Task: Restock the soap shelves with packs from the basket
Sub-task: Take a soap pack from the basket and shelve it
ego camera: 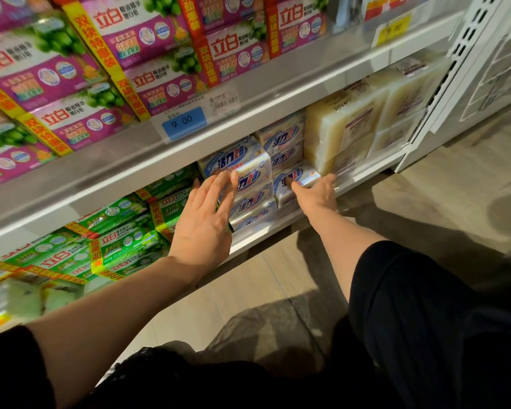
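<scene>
Left hand (202, 222), fingers straight, presses flat on the stacked white-and-blue wrapped soap packs (248, 184) on the bottom white shelf (363, 172). Right hand (317, 193) rests on a lower white-and-blue pack (295, 180) alongside; its fingers are hidden, grip undeterminable.

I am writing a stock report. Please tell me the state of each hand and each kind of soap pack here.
left hand: open, fingers flat against blue-white packs
right hand: fingers on a low blue-white pack; grip unclear
blue-white packs: stacked on bottom shelf
green packs: stacked, bottom shelf
purple packs: stacked, upper shelf
</scene>
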